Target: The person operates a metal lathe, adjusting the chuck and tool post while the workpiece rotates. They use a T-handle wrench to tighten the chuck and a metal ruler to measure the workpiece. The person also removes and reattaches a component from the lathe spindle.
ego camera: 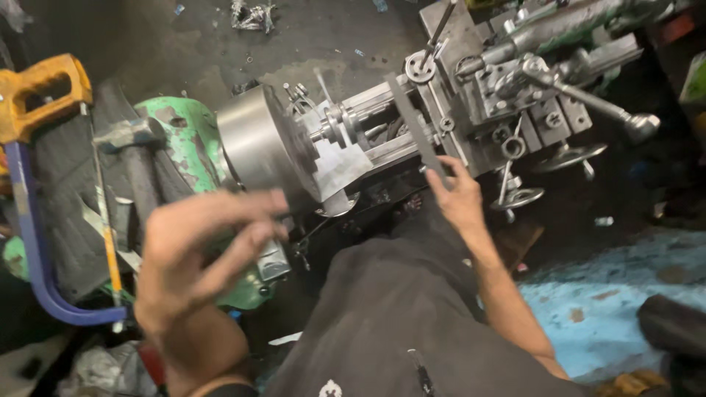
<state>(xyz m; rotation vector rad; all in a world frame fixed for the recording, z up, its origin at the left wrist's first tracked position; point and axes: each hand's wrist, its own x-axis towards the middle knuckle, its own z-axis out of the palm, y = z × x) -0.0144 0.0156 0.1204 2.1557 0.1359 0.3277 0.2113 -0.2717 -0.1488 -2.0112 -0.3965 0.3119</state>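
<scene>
Lathe work under way, nothing yet finished as far as visible.

Right hand [460, 197] set against the lower end of a flat dark metal strip [413, 125] laid across the lathe [441, 110] bed near the carriage; fingers loosely curled at the strip's end, firm grip or mere touch impossible to tell. Left hand [193, 254] raised in front of the round steel chuck [257, 143], fingers partly spread, empty. Small part clamped in the chuck, apparently uncut; judged early, at the measuring or setting stage. Hacksaw [33, 184] with orange handle and blue frame, plus a hammer [132, 140], lying at the left edge of the machine's green housing. No packages, labels or signs legible.
</scene>
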